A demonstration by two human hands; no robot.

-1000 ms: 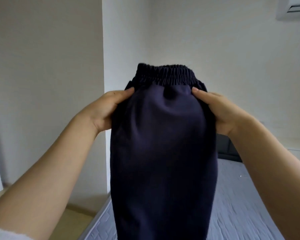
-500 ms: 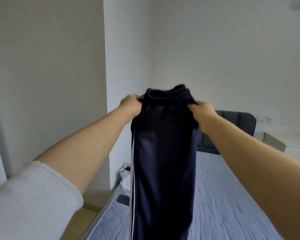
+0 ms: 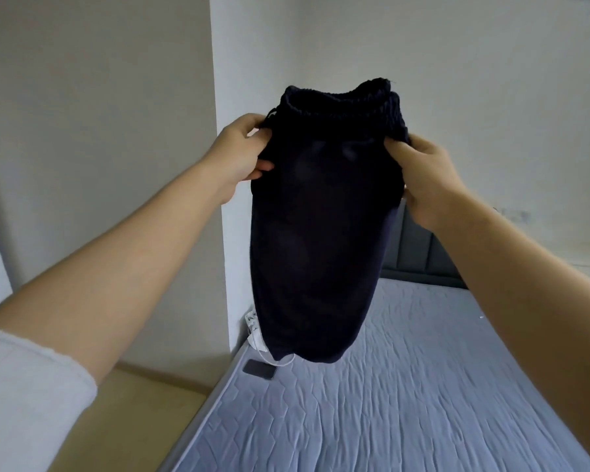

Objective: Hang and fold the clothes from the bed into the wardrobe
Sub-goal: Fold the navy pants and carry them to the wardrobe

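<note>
The bed (image 3: pixel 423 386) fills my view from 4 to 7 o'clock. Its quilted grey cover carries two small things at the near corner. The dark headboard (image 3: pixel 419 253) shows at 3 o'clock, behind the right wrist. No wardrobe is in sight.

The trousers (image 3: pixel 317 233) hang dead centre, clear of the bed, with the waistband at 12 o'clock and the lower edge at 6. This is what has changed. A second ago they were right up at my camera and ran out of the bottom of the frame. Half a second ago they hung long at arm's length with a white side stripe showing. Now the lower edge is a rounded end well above the cover, and no stripe shows. I judge the legs have swung or been doubled up behind, so this is the folding step, not the hanging one. Placing them in the wardrobe is yet to come.

The left hand (image 3: pixel 239 151) at 10 o'clock has its fingers (image 3: pixel 264 165) clenched on the left edge just under the elastic. The right hand (image 3: pixel 426 178) at 2 o'clock grasps the right edge likewise, thumb to the front.

A crumpled white cloth (image 3: pixel 252 321) lies at the bed's corner at 7 o'clock, partly hidden by the trousers. Just below it a dark phone (image 3: pixel 259 369) lies flat.
</note>
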